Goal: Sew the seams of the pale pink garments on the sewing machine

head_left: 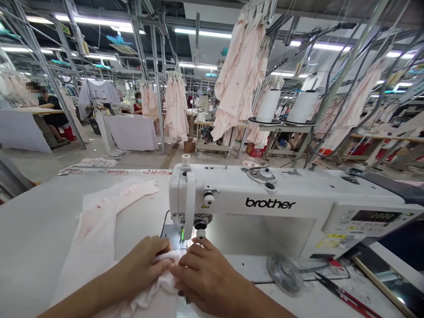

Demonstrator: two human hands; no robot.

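Note:
A white sewing machine (238, 187) lettered "brother" stands before me, its lamp lit near the needle area. My left hand (147, 256) pinches a fold of pale pink fabric (96, 225) just in front of the presser foot (182, 236). Close against it, my right hand (205, 274) has its fingers bent onto the same fabric, to the right of the needle. The cloth is gathered and ruffled below both hands and spreads over the table to the left. The right fingertips are partly hidden, and so is the stitching spot.
Red-handled scissors (344, 293) and a round clear disc (285, 274) lie on the right of the table (139, 229). Two white thread cones (269, 106) stand behind the machine. Pink garments (240, 70) hang overhead. A person (49, 106) sits far left.

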